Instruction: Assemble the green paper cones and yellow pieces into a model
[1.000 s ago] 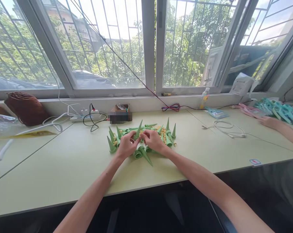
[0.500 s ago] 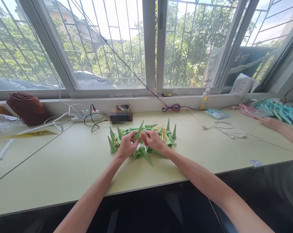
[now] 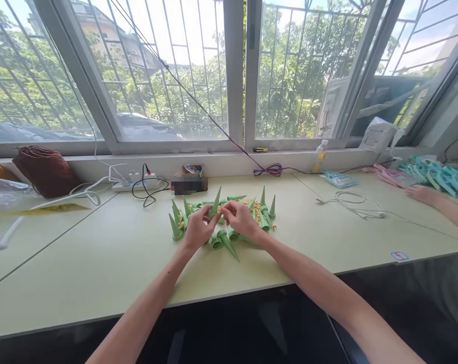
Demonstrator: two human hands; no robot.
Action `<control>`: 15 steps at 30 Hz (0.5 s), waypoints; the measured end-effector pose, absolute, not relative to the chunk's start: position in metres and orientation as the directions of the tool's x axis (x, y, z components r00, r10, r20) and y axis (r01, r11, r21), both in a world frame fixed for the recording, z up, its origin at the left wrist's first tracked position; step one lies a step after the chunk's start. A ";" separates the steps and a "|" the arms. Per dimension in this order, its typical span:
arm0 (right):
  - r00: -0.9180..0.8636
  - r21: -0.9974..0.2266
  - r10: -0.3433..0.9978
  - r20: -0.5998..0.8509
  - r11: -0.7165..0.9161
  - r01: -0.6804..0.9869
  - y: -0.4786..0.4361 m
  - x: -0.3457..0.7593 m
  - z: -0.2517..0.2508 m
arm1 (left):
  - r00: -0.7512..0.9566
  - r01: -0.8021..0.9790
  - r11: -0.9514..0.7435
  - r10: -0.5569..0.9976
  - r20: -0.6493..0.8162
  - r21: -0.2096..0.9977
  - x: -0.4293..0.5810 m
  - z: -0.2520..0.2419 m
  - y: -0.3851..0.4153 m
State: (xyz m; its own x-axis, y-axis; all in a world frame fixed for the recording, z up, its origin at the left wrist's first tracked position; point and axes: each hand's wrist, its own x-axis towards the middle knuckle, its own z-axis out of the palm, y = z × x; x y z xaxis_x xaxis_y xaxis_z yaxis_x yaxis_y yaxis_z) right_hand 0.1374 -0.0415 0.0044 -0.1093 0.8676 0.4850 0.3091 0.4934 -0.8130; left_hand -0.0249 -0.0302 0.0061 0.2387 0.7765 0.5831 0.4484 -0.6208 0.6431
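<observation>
My left hand (image 3: 198, 230) is closed around a green plastic cone-shaped spike (image 3: 216, 201), its point tilted upward. My right hand (image 3: 241, 221) meets it at the wide end, thumb and fingers pinched together; whatever is between them is too small to make out. Under and around both hands lies a pile of similar green spikes; one loose spike (image 3: 229, 244) lies on its side in front, and another upright spike (image 3: 175, 228) stands at the left. Small yellowish pieces (image 3: 254, 206) are scattered among them, partly covered by my hands.
Behind the pile is a small open box (image 3: 194, 183), with a power strip (image 3: 133, 183) to its left. A coiled white cable (image 3: 358, 203) and a bottle (image 3: 320, 156) are to the right. Another person's hand (image 3: 422, 194) rests beside bagged teal items (image 3: 437, 174) on the table (image 3: 99, 263).
The held spike has shifted slightly left and turned a little more upright. Both my hands keep nearly the same place and grip.
</observation>
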 end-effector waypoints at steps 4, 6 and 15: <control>-0.120 -0.798 0.869 0.480 0.489 0.351 -0.042 0.138 0.006 | 0.234 0.460 -0.613 0.782 0.578 0.642 -0.025 0.006 -0.030; -0.127 -0.784 0.863 0.489 0.498 0.371 -0.043 0.138 0.007 | 0.242 0.462 -0.616 0.780 0.577 0.638 -0.025 0.006 -0.030; -0.052 -0.749 0.833 0.550 0.520 0.410 -0.041 0.139 0.006 | 0.262 0.447 -0.610 0.788 0.557 0.654 -0.025 0.008 -0.030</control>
